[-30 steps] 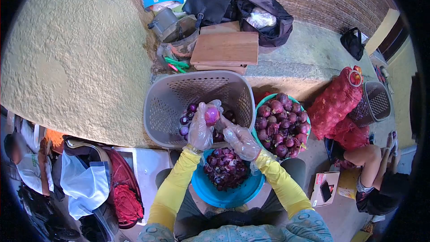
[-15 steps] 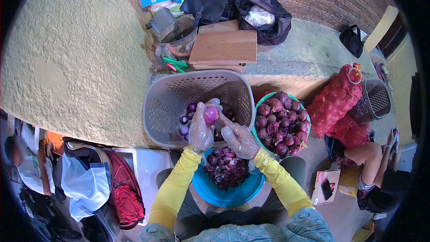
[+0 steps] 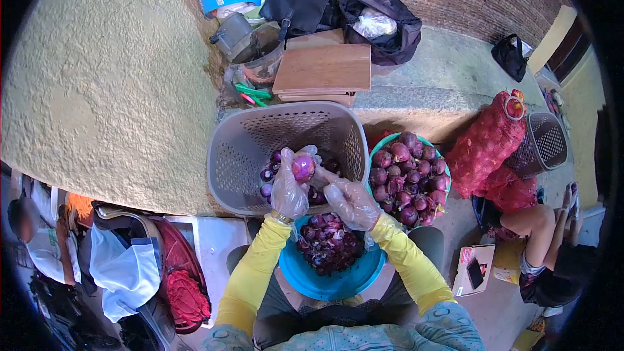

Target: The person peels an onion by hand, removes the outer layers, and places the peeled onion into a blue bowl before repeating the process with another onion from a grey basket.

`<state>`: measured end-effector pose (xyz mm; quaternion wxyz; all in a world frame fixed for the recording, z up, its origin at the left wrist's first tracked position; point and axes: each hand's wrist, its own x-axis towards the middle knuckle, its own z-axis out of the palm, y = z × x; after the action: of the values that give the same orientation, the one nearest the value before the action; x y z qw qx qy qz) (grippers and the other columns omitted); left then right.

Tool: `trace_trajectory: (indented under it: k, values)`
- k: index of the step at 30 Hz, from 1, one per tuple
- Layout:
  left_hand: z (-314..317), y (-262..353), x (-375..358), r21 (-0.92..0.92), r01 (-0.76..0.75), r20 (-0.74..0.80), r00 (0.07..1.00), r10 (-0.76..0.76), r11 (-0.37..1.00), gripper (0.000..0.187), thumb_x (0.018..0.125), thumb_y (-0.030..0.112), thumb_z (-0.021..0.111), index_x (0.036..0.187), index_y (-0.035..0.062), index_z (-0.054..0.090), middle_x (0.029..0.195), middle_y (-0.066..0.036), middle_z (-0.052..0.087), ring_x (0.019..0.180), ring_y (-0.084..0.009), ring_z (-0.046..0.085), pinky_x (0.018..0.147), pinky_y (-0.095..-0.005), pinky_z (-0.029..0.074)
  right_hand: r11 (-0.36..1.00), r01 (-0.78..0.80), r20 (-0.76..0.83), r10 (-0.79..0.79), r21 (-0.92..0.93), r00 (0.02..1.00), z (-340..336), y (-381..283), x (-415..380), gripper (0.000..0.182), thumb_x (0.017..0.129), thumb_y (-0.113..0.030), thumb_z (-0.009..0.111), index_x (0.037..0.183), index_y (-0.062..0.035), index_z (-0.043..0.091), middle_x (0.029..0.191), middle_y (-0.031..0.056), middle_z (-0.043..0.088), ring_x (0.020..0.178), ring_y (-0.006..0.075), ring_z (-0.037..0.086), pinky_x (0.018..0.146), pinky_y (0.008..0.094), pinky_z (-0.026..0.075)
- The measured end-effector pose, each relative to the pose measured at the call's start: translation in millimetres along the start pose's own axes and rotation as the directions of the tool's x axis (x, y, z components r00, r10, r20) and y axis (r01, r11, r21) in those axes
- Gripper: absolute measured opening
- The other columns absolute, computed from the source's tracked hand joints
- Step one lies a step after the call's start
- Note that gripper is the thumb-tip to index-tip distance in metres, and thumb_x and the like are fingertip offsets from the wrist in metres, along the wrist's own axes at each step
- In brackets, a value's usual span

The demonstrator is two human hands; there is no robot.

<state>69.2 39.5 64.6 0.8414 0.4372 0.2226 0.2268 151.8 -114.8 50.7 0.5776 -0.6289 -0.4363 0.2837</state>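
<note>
A shiny purple onion (image 3: 303, 168) is held in my left hand (image 3: 289, 188), above the grey perforated basket (image 3: 224, 156), where several onions lie. My right hand (image 3: 351, 201), in a clear plastic glove like the left, is beside the onion with its fingers bent toward it; what its fingertips hold is too small to tell. Below my hands, a blue basin (image 3: 296, 276) contains dark onion skins (image 3: 328, 244). At the right of the basket, a green-rimmed tub (image 3: 437, 146) is heaped with unpeeled red onions (image 3: 409, 179).
A red mesh sack (image 3: 484, 146) leans by a dark crate (image 3: 546, 143). Wooden boards (image 3: 323, 70) and black bags (image 3: 383, 26) rest on the ledge. A phone (image 3: 476, 273) lies on a box (image 3: 463, 283). People sit at far right (image 3: 533, 221) and far left (image 3: 49, 247).
The onion has turned slightly and shifted a little left in my left hand. My right hand has moved slightly.
</note>
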Motion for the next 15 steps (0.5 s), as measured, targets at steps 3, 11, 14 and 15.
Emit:
trace_trajectory:
  k: [3,11,14,15]
  values:
    - [-5.6,-2.0,1.3,0.096,-0.065,-0.004,0.998,0.066,0.993,0.068,0.109,0.057,0.033,0.127,-0.0022,0.061,0.121,-0.014,0.066,0.108,-0.0210,0.065,0.098,-0.0336,0.053,0.999,0.016,-0.125,-0.010,0.049,0.992,-1.3,3.5,-0.6,0.041,0.109,-0.028,0.046,0.140,-0.0017,0.055,0.078,0.0079,0.062,0.063,0.0157,0.058,0.063,0.0336,0.050]
    - [-5.4,15.4,0.3,0.177,0.257,0.066,0.960,-0.272,0.950,0.070,0.106,0.063,0.039,0.128,0.0011,0.062,0.115,-0.012,0.068,0.095,-0.0139,0.067,0.076,-0.0286,0.058,0.865,0.120,-0.131,-0.209,-0.487,0.969,-34.3,-23.3,11.5,0.029,0.104,-0.033,0.057,0.111,-0.0055,0.062,0.085,0.0177,0.070,0.079,0.0398,0.070,0.070,0.0480,0.053]
    - [-13.4,16.9,2.2,0.257,0.313,0.162,0.919,-0.360,0.914,0.069,0.103,0.065,0.044,0.127,0.0027,0.064,0.113,-0.010,0.069,0.092,-0.0134,0.067,0.070,-0.0277,0.058,0.845,-0.011,-0.024,-0.002,-0.535,1.000,-45.0,-29.4,13.3,0.040,0.094,-0.047,0.068,0.104,-0.0079,0.065,0.084,0.0168,0.071,0.080,0.0404,0.070,0.071,0.0490,0.054]
    - [-15.1,16.4,2.2,0.228,0.336,0.232,0.893,-0.386,0.914,0.067,0.102,0.064,0.047,0.127,0.0046,0.065,0.114,-0.008,0.070,0.092,-0.0129,0.068,0.070,-0.0273,0.057,0.806,-0.004,0.011,0.013,-0.592,1.000,-45.6,-32.2,15.1,0.048,0.086,-0.053,0.074,0.102,-0.0082,0.067,0.084,0.0150,0.071,0.080,0.0383,0.071,0.070,0.0473,0.055]
